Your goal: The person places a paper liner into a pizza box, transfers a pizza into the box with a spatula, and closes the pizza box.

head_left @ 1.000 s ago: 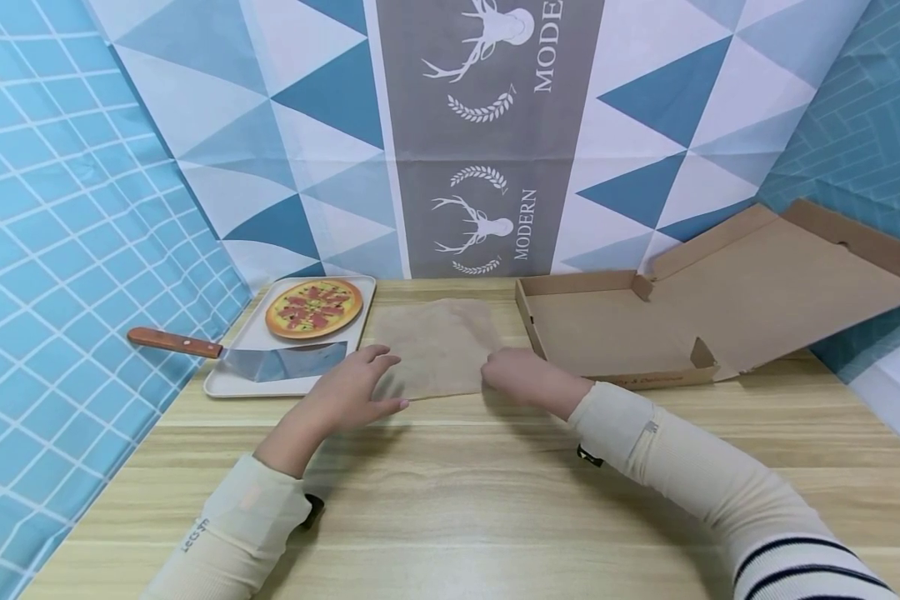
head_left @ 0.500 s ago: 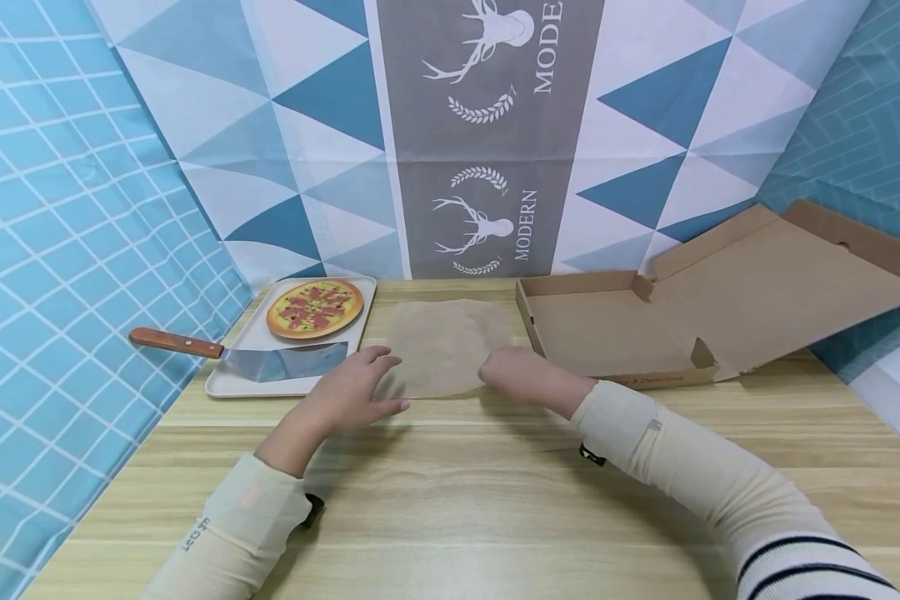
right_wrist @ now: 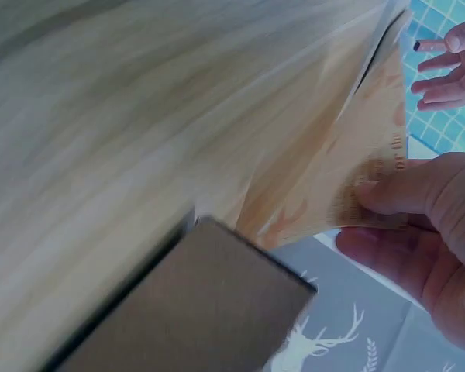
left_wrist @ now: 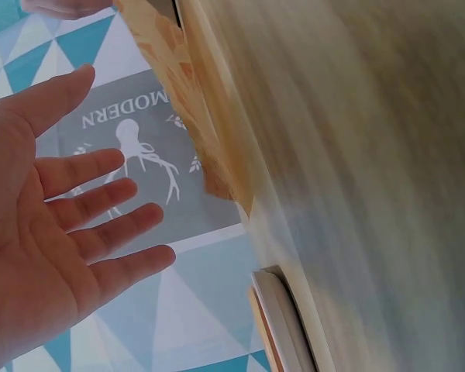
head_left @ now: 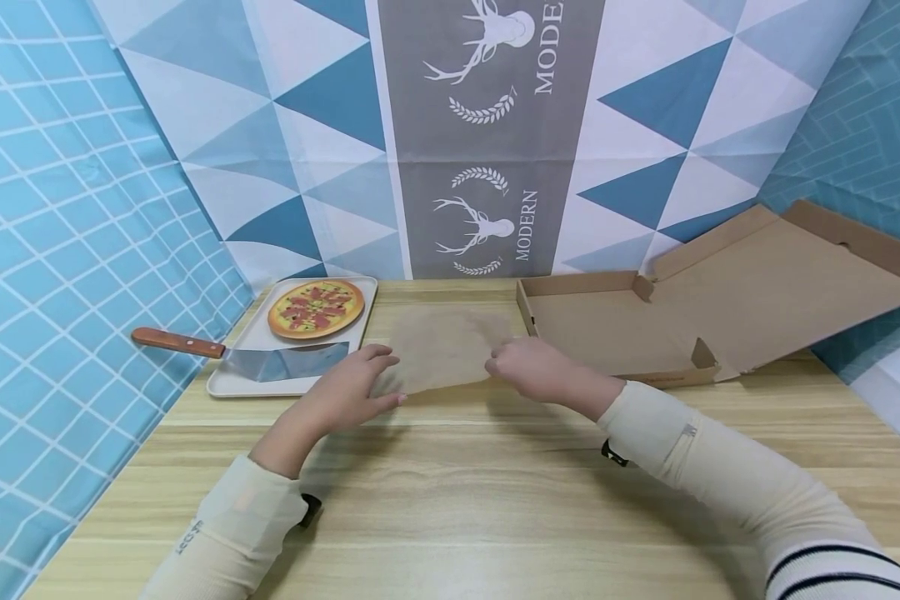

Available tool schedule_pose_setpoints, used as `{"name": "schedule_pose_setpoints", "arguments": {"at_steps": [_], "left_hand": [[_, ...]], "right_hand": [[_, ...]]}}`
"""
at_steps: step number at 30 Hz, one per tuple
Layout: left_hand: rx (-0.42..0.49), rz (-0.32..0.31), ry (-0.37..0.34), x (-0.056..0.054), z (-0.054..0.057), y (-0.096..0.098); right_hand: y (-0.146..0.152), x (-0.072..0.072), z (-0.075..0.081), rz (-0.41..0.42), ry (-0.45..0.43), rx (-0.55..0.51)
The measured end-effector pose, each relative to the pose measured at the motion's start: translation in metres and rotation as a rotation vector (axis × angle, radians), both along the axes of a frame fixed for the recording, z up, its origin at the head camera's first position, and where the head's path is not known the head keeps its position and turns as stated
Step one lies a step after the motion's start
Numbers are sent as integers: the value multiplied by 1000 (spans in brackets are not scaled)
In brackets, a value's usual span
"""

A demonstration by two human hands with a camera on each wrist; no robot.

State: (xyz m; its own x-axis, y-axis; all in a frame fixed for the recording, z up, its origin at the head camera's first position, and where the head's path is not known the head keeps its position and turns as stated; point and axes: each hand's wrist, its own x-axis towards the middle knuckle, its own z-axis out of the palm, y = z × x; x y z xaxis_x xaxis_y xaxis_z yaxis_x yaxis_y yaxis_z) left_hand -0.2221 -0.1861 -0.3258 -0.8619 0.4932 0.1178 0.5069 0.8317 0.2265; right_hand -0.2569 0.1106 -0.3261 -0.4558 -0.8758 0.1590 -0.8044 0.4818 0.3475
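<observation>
A thin sheet of brown wrapping paper [head_left: 442,346] lies between the two hands in the head view, its front right side raised. My right hand [head_left: 532,367] pinches that edge between thumb and fingers. In the right wrist view, print shows on the paper [right_wrist: 372,147] beside the right thumb [right_wrist: 411,186]. My left hand [head_left: 352,387] hovers at the paper's left side, fingers spread and holding nothing. The left wrist view shows the left palm [left_wrist: 31,240] with straight fingers, apart from the paper [left_wrist: 178,85].
At the left, a pale tray [head_left: 228,385] bears a round pizza [head_left: 316,308] and a wide spatula [head_left: 285,362] whose wooden handle sticks out over the left side. An unfolded cardboard pizza box [head_left: 592,329] stands at the right, lid leaning back. A patterned backdrop [head_left: 487,142] closes the rear.
The right hand has moved slightly right, drawing up the paper's front right edge. The paper's far right part, folded at first, flattened and now creases again. The left hand has barely moved.
</observation>
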Motion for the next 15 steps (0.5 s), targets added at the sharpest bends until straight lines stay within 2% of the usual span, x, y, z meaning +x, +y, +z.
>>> {"name": "schedule_pose_setpoints", "arguments": {"at_steps": [9,15], "left_hand": [[31,19,27,1,2,-3],[87,60,33,2,5,-3]], "right_hand": [[16,4,3,162,162,-144],[24,5,4,228,241,-200]]}}
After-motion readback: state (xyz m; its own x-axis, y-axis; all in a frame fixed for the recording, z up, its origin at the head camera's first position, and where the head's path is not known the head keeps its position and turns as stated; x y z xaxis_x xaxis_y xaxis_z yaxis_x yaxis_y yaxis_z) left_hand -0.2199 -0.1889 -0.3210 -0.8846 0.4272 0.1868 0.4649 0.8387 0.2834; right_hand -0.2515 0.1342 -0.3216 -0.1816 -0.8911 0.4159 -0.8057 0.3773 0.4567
